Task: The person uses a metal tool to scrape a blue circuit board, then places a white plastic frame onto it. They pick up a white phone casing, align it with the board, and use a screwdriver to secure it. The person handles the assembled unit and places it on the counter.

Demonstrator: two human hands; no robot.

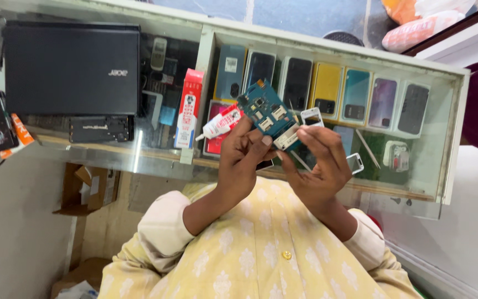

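Two hands meet in the middle of the frame over a glass-topped desk (156,152). The largest thing, a closed black laptop (72,67), lies at the upper left; under the glass in the upper right sits a row of phone boxes (327,88). A tall red and white box (189,108) stands just right of the laptop. At centre, a blue circuit board (265,111) is held up, tilted. The left hand (242,160) has its fingers (264,141) clamped on the board's lower edge and also grips a small red and white tube (219,124). The right hand (319,163) pinches the board's right corner, fingers together.
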